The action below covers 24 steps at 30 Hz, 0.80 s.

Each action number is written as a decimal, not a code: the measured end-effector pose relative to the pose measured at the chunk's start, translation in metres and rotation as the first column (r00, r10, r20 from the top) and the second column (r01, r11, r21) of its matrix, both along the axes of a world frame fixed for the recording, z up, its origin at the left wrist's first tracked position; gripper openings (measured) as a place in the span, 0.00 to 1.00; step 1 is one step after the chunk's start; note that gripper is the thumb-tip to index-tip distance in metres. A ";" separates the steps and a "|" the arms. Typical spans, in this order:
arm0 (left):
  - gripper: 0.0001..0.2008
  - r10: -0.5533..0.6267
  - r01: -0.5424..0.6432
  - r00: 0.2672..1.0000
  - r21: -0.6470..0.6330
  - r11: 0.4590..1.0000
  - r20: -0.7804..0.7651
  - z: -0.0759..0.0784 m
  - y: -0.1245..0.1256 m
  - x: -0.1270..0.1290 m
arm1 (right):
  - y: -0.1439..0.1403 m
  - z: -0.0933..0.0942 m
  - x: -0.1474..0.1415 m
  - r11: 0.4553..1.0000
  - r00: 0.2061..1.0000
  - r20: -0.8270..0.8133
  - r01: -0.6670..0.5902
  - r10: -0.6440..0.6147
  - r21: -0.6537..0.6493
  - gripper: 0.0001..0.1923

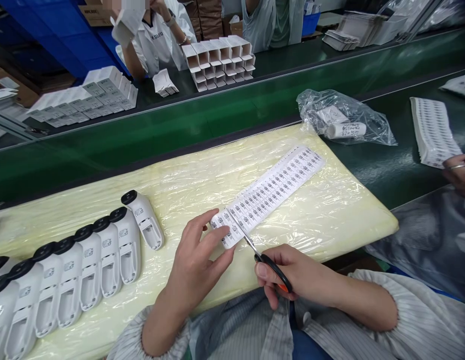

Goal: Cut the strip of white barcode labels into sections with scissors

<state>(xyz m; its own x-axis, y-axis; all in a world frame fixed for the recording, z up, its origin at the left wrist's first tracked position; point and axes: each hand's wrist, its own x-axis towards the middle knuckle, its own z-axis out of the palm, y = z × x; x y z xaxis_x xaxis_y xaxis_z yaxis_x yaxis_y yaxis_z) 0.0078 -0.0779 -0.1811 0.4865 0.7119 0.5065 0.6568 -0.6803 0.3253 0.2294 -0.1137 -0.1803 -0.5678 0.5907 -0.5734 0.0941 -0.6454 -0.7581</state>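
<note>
From the head camera, the person's left hand (200,260) pinches the near end of a long white strip of printed barcode labels (268,192), thumb and fingers closed on the paper just left of the cut line. The right hand (292,277) is clenched through the black handles of a pair of small scissors (255,250), whose silver blades lie across the near end of the strip, touching it. The strip runs diagonally away to the upper right, lying flat on a pale yellow foam pad wrapped in clear plastic film (330,210).

On the left part of the pad, a row of white plastic handheld devices with black round heads (85,265) lies side by side, one of them tilted away at the row's far end. Beyond the pad runs a dark green conveyor belt (179,125). A crumpled clear plastic bag holding white rolls (343,120) sits just past the pad's far right corner. Further right lies a stack of white label sheets (433,130), and another person's hand (459,172) shows at the right edge. Across the belt stand open white cardboard boxes (220,60).
</note>
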 end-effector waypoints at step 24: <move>0.39 0.060 0.027 0.869 -0.168 0.985 0.491 -0.005 -0.029 0.004 | 0.020 0.023 -0.027 0.845 0.762 -0.423 0.534 -0.491 -0.019 0.36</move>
